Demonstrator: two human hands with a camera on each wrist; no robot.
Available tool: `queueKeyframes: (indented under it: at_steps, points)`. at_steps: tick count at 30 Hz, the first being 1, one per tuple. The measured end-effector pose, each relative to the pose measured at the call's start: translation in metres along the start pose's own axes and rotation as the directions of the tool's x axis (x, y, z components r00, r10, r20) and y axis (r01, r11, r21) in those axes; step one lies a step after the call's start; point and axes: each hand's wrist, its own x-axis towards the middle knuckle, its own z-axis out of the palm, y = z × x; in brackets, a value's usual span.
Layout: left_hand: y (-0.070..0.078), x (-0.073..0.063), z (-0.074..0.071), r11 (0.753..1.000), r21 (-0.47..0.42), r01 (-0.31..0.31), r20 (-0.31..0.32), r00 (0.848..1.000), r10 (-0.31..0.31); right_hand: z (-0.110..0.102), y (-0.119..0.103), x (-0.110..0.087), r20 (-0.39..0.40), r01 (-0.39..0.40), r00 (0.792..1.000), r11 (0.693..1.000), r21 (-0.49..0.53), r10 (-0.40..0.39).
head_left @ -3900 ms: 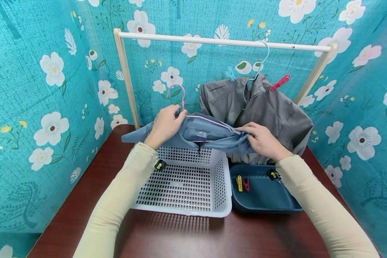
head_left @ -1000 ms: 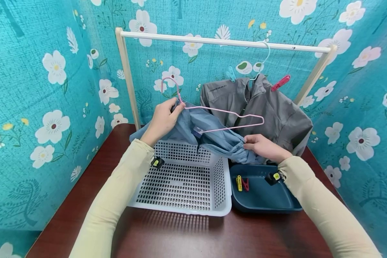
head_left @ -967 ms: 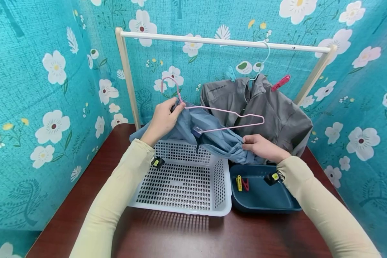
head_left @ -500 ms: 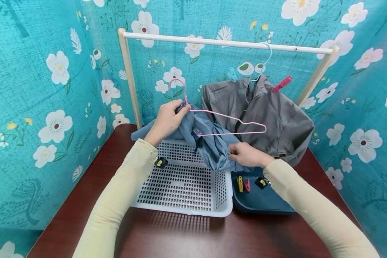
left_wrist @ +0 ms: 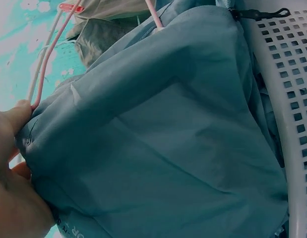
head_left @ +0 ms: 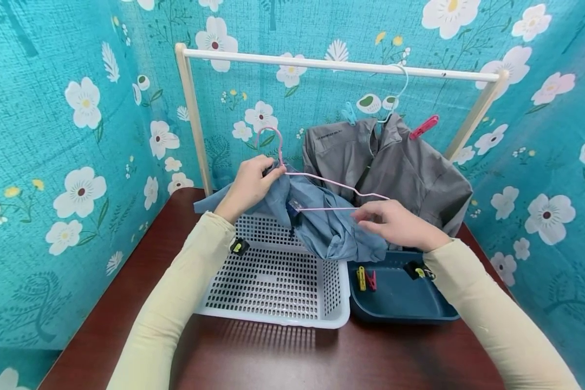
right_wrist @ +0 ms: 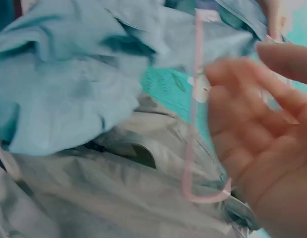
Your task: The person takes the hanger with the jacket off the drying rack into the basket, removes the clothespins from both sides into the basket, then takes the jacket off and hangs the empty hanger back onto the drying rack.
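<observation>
Fingers (head_left: 259, 162) and thumb of the left hand (head_left: 246, 183) pinch the blue garment (head_left: 336, 233) beside the pink hanger's (head_left: 330, 182) neck, the forearm slanting inward. We see the right hand (head_left: 395, 222) at the hanger's right end, fingers loosely bent, thumb apart; whether it touches the wire we cannot tell. Beneath, the garment overhangs the white basket's (head_left: 273, 320) back; beside that, we find a yellow clip (head_left: 361, 278) and a red clip (head_left: 371, 280) in the dark blue tray (head_left: 404, 295).

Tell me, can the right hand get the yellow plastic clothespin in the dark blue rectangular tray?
Probably yes: the right hand seems to hold nothing, and the yellow clothespin lies uncovered in the tray, though crumpled blue fabric hangs nearby.
</observation>
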Motion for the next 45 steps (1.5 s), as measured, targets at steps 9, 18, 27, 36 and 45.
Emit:
queueKeyframes:
  at_steps: [9, 18, 27, 36, 45]
  points:
    - [0.000, -0.002, 0.000, 0.997, -0.021, -0.071, 0.058, 0.996, 0.072, -0.007, 0.012, 0.006, -0.336, 0.116, 0.928, 0.982, -0.151, -0.162]
    - [0.002, -0.003, 0.000, 0.987, -0.089, -0.132, 0.058, 0.989, 0.137, 0.003, 0.026, 0.012, -0.214, 0.005, 0.977, 1.000, -0.007, -0.006]
    - [-0.009, -0.005, -0.003, 0.989, -0.129, -0.076, 0.049, 0.995, 0.083, 0.000, 0.028, 0.007, -0.225, 0.014, 0.974, 1.000, 0.017, -0.010]
    - [-0.019, -0.011, -0.004, 0.986, -0.166, -0.023, 0.060, 0.998, 0.033, -0.008, 0.034, -0.002, -0.233, -0.019, 0.972, 0.999, 0.040, 0.028]
    - [-0.026, -0.019, -0.007, 0.989, -0.147, 0.033, 0.113, 0.993, -0.017, -0.016, 0.044, -0.015, -0.248, -0.084, 0.964, 0.995, 0.062, 0.097]
